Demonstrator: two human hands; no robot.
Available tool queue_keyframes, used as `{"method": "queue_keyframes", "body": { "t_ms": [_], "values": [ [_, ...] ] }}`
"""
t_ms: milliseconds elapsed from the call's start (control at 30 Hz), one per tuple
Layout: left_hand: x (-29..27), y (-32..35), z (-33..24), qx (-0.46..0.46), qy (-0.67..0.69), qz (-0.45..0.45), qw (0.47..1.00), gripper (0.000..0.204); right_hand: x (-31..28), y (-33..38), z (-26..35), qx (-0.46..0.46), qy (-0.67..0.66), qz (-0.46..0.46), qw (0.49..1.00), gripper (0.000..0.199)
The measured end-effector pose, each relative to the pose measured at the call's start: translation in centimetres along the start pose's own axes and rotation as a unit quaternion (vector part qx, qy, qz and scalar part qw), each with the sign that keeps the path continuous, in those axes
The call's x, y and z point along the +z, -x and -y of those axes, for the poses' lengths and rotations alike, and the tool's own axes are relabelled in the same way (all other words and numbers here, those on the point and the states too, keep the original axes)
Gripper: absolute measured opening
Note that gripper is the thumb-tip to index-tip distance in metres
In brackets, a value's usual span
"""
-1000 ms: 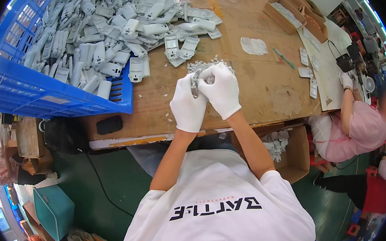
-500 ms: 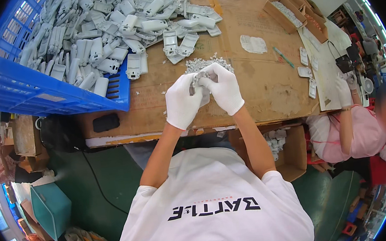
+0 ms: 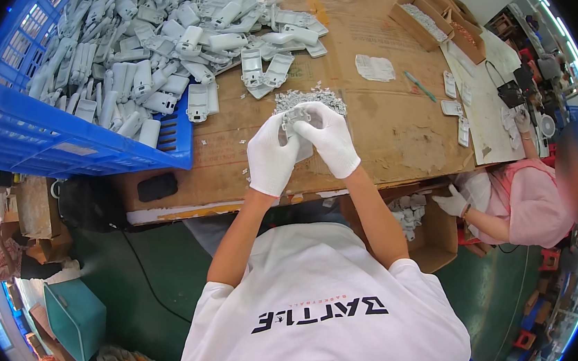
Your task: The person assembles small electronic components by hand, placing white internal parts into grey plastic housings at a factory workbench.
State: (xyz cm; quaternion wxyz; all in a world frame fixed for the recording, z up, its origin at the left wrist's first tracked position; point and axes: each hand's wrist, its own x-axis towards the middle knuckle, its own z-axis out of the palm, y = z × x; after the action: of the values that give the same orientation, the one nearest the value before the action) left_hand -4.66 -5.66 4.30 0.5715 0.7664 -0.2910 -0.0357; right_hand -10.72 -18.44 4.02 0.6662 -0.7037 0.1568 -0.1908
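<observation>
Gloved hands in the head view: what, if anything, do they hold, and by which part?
The left hand and right hand hold a pale grey plastic piece near its far end; exact fingertip contact is partly hidden.

Lettering is noted upside down on the person's white short-sleeved T-shirt (image 3: 312, 276), in large black block capitals with a smaller red line above, while the blue openwork plastic crate (image 3: 26, 129) bears a pale rectangular label (image 3: 77, 147) and the brown cardboard-covered tabletop (image 3: 374, 127) faint print, both too indistinct to read.
</observation>
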Motion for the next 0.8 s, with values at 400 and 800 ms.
{"method": "queue_keyframes", "body": {
  "t_ms": [400, 800],
  "values": [
    [0.2, 0.0, 0.2, 0.015, -0.019, 0.005, 1.000, 0.027, 1.2, -0.2, 0.4, -0.002, 0.020, -0.044, 0.999, 0.015],
    [1.2, 1.6, 0.8, 0.017, -0.015, 0.012, 1.000, 0.028, 0.7, 0.9, -1.4, 0.022, 0.021, -0.054, 0.998, 0.010]
  ]
}}
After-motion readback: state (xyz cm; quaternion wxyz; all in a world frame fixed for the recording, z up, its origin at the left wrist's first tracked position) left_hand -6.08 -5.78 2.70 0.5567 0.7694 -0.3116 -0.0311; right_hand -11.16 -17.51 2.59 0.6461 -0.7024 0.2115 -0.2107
